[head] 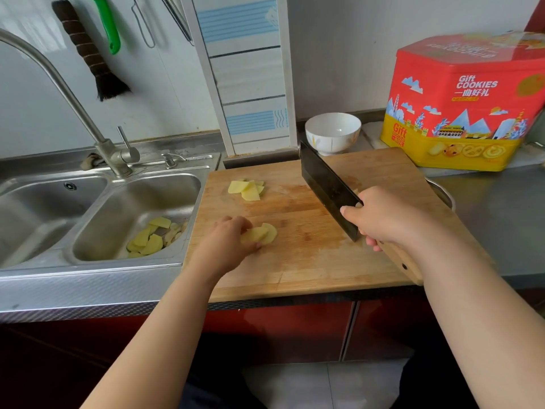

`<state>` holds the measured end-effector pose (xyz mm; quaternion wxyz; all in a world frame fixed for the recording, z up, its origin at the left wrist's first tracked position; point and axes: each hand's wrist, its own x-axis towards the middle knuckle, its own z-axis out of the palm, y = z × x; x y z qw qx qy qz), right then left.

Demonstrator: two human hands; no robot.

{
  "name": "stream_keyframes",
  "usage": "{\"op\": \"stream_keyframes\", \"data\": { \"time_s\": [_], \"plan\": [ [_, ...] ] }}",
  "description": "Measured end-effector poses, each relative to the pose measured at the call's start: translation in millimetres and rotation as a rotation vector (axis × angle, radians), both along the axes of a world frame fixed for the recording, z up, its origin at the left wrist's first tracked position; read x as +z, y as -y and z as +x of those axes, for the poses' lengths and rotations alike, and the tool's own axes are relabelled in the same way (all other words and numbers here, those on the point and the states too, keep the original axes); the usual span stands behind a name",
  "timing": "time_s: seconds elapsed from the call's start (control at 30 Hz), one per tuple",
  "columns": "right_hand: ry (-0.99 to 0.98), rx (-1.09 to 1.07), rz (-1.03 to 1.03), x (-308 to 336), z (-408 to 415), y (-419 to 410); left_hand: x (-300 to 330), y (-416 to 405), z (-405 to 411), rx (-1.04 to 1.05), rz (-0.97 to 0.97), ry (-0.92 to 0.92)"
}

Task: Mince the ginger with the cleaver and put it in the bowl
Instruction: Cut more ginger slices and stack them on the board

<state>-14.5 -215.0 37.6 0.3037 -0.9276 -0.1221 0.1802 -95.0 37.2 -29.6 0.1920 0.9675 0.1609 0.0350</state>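
Observation:
On the wooden cutting board (309,261), my left hand (228,243) presses down on a small stack of yellow ginger slices (264,234) near the board's middle. A second pile of ginger slices (247,188) lies farther back on the board. My right hand (380,215) grips the wooden handle of a dark cleaver (327,187), whose blade is held over the board to the right of the slices, apart from them. A white bowl (332,131) stands empty behind the board.
A steel double sink (97,202) sits left of the board, with ginger trimmings (150,237) in its right basin and a tap (73,95) above. A red and yellow cookie tin (466,101) stands at the back right. The counter edge runs just below the board.

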Motion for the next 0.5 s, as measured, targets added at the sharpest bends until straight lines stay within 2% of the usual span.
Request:
{"op": "stream_keyframes", "data": {
  "time_s": [0.33,0.4,0.5],
  "plan": [
    [0.012,0.016,-0.044,1,-5,-2,16,-10,11,0.03,0.065,-0.092],
    [0.014,0.013,-0.047,1,-6,-1,17,-4,10,0.033,0.141,-0.062],
    [0.015,0.006,-0.047,2,-7,-1,17,17,7,0.041,0.352,0.073]
  ]
}}
